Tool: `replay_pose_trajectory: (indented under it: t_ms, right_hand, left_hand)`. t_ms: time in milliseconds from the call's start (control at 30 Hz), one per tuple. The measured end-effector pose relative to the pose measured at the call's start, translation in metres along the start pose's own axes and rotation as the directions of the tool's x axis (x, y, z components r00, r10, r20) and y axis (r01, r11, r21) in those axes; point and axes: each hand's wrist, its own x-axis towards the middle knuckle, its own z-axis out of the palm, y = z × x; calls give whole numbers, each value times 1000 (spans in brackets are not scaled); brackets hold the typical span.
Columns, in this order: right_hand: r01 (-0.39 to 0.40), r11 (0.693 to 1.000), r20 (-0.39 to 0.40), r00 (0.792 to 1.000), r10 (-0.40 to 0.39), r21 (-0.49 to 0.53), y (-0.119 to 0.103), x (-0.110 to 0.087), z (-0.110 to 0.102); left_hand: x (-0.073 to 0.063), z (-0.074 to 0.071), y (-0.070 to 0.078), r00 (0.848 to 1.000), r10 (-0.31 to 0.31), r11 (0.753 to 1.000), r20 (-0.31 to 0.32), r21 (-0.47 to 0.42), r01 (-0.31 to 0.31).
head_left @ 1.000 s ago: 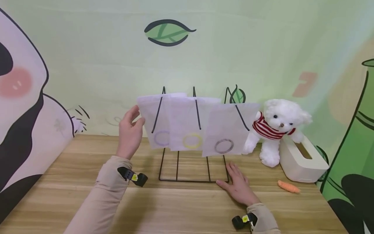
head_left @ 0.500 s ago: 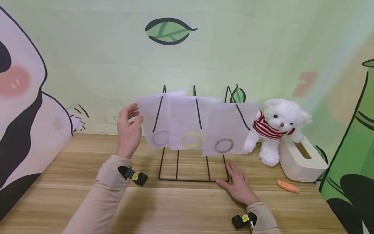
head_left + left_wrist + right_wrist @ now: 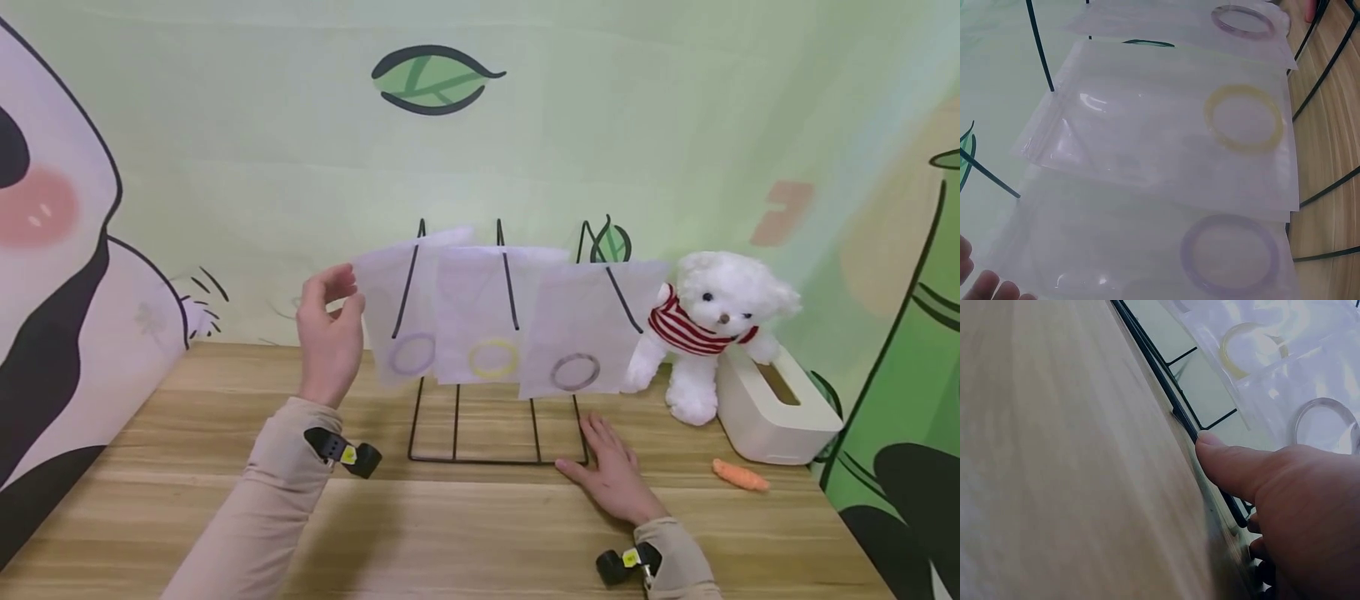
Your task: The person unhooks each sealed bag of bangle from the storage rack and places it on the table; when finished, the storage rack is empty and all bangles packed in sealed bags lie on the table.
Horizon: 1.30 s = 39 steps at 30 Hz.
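My left hand point(image 3: 330, 337) is raised at the left edge of a translucent zip bag point(image 3: 382, 287) holding a purple ring point(image 3: 392, 357). Its fingers bend loosely beside the bag's upper corner, thumb apart from them; whether they touch the plastic is unclear. Two more bags overlap to the right: a middle bag point(image 3: 472, 308) with a yellow ring point(image 3: 472, 358) and a right bag point(image 3: 566, 312) with a dark brownish ring point(image 3: 553, 372). All three hang on prongs of a black wire rack point(image 3: 491, 461). My right hand point(image 3: 615, 479) rests at the rack's front right corner, thumb on the base wire.
A white teddy bear point(image 3: 693, 342) in a red-striped shirt leans on a white tissue box point(image 3: 780, 417) at the right. An orange carrot-shaped piece point(image 3: 740, 476) lies before the box on the wooden table point(image 3: 450, 533). A printed cloth backdrop point(image 3: 262, 167) stands behind.
The purple ring's bag has tilted: its right top corner rose and its left side dropped slightly. My left hand shifted a little left. The right hand stays put.
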Motion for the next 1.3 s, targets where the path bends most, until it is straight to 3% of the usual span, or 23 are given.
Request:
replay_pose_trajectory:
  t_ms: [200,533,700,900,1300]
  right_hand:
    - [11,1000,-20,1000,-11,7,2,-1,0]
    - [-3,1000,-2,1000,3,3,3,1,0]
    - [-9,1000,3,1000,9,9,3,1,1]
    - [-6,1000,-4,1000,6,11,5,1,2]
    - [3,1000,-25,1000,-3,2,2,0,0]
  left_hand:
    - [0,3,0,998,33,999,-48,2,-33]
    - [-1,7,0,994,81,997,-73,16,-80]
    - [-5,8,12,994,75,997,-74,-11,-76]
    - [-1,8,1,993,91,996,-70,2,-91]
    - [-3,10,-1,992,89,996,-88,-18,-91]
